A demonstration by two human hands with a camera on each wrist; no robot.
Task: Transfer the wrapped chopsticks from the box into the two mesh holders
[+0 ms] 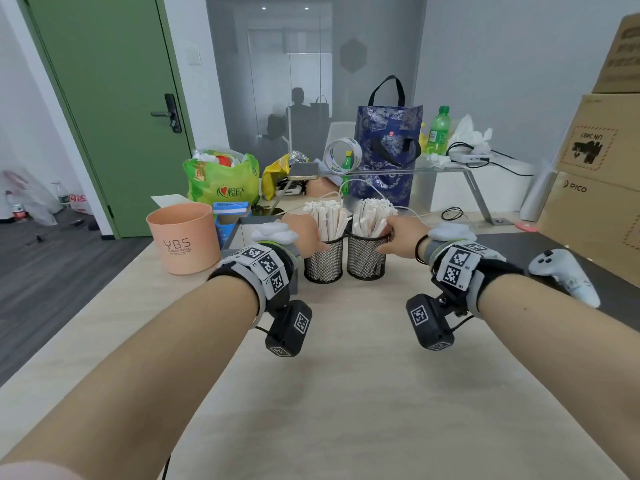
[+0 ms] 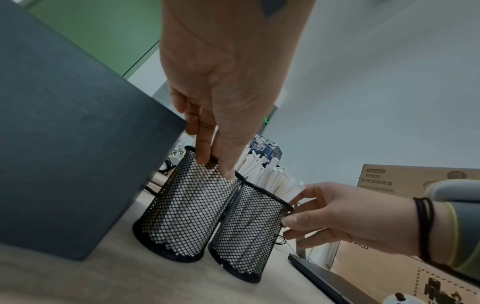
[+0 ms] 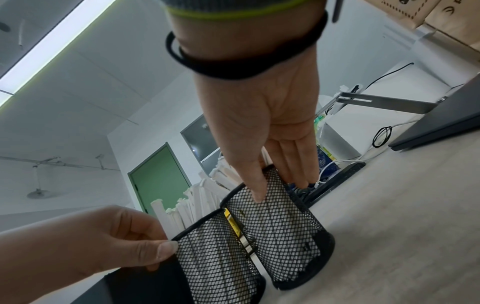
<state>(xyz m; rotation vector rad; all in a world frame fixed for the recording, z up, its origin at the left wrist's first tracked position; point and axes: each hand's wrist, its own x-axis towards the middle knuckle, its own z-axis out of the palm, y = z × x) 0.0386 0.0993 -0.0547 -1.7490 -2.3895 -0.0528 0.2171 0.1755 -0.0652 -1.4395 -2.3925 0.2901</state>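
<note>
Two black mesh holders stand touching on the pale table, both packed with white wrapped chopsticks point(image 1: 327, 218) point(image 2: 272, 176) point(image 3: 182, 207). My left hand point(image 1: 313, 242) point(image 2: 215, 160) point(image 3: 161, 248) pinches the rim of the left holder point(image 1: 323, 265) point(image 2: 189, 205) point(image 3: 215, 257), thumb on the outside. My right hand point(image 1: 386, 240) point(image 2: 293, 211) point(image 3: 280, 189) grips the top of the right holder point(image 1: 366, 263) point(image 2: 249, 232) point(image 3: 280, 226), thumb on the near mesh and fingers down the far side. The grey box point(image 1: 242, 230) point(image 2: 64, 144) sits just left of the holders; its inside is hidden.
A pink cup point(image 1: 180, 239) stands left of the box. A white controller point(image 1: 564, 275) lies on a dark surface at the right, below stacked cardboard boxes point(image 1: 595, 202). Bags, a bottle and cables crowd the back. Bare table point(image 1: 346, 393) stretches towards me.
</note>
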